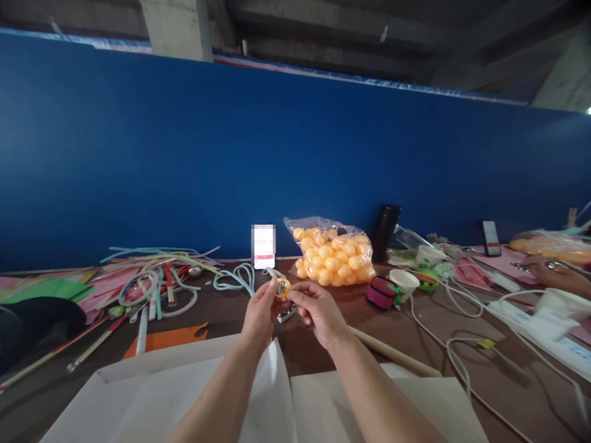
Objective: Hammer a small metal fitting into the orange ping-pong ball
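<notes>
My left hand is closed on a small orange round piece with a shiny silver centre, held up over the table. The thumb and fingertips of my right hand pinch its right edge. It looks like an opened orange plastic ball, though its exact kind is too small to tell. Just below my hands lies a small light-coloured holder with shiny metal pieces, partly hidden by my fingers. Behind them stands a clear bag of orange balls.
A phone leans against the blue partition. Tubes and coloured paper lie left; white boxes are in front. To the right are a wooden stick, a paper cup, cables, a power strip and another person's hand.
</notes>
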A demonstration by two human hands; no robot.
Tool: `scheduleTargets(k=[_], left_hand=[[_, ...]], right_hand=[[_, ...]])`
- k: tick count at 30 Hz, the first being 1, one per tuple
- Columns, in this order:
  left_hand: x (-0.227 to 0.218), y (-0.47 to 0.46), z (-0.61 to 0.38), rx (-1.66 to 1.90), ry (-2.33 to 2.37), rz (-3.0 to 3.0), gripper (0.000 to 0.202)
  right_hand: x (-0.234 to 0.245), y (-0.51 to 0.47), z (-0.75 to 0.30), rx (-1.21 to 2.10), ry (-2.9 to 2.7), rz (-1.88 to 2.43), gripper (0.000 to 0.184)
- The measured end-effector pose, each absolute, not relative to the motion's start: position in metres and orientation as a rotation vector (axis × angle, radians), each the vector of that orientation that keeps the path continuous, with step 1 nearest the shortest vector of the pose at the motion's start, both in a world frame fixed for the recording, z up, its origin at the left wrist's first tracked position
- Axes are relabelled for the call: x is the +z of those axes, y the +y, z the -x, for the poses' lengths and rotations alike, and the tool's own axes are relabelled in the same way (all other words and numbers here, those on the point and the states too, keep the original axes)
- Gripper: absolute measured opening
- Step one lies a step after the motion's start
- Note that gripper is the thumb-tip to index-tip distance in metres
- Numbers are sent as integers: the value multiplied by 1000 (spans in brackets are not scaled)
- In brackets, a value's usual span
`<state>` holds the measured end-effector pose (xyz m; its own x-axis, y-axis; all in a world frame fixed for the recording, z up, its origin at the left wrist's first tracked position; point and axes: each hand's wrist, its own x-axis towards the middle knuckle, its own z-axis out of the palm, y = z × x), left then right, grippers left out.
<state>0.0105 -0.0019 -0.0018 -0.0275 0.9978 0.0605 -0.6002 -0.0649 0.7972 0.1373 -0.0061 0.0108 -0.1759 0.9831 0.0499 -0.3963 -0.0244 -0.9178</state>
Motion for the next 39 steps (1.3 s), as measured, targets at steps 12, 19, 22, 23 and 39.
scheduleTargets(k=[12, 19, 22, 23, 39], left_hand=[[-5, -1, -12, 1489, 705, -840, 36], [-3, -3, -13, 1493, 714, -818, 34], [-1, -3, -14, 1498, 719, -807, 35], [-1, -3, -14, 1500, 718, -807, 35], [-3, -3, -15, 1500, 739, -807, 36]], right_hand=[[9, -5, -140, 1611, -958, 823, 20], [9, -5, -140, 1613, -944, 816, 22], [9, -5, -139, 1616, -942, 808, 22], [8, -5, -139, 1618, -941, 804, 22], [6, -2, -141, 1642, -957, 782, 26]])
